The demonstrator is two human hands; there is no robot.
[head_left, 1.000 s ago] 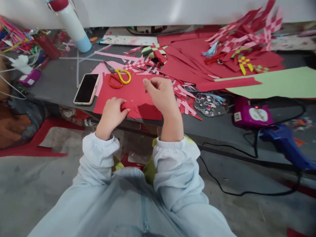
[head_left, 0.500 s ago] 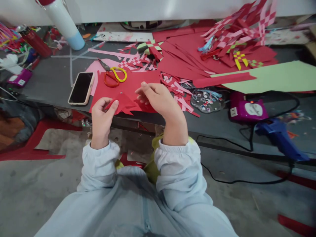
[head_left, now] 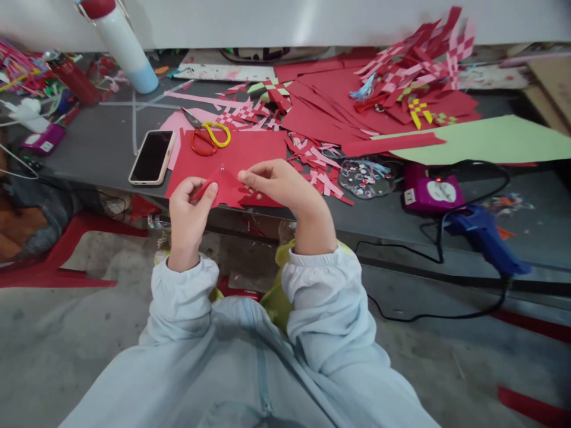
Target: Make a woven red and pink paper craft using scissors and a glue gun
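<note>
Head view showed a red paper cutout with 1 small eye-like dot, held just above a red sheet on the dark table; the clock hours below are counted around that cutout. At its 8 o'clock side the left hand pinched it between thumb and curled fingers, which hid part of the paper. At 3 o'clock the right hand stood with thumb and forefinger tips close together beside the cutout; whether they pinched it could not be told. That hand covered part of the red sheet.

Between 11 and 12 o'clock, scissors with 1 red and 1 yellow loop took up a corner of the sheet. A phone lay near, at 10 o'clock, and a white-and-blue bottle stood farther off at 11. Red papers spread at 2 o'clock, with woven strips heaped beyond. At 3 o'clock, pink and red scraps crowded beside the sheet, followed outward by a clear dish of beads and a purple box. Just past 3, a blue glue gun and its black cord occupied the table edge.
</note>
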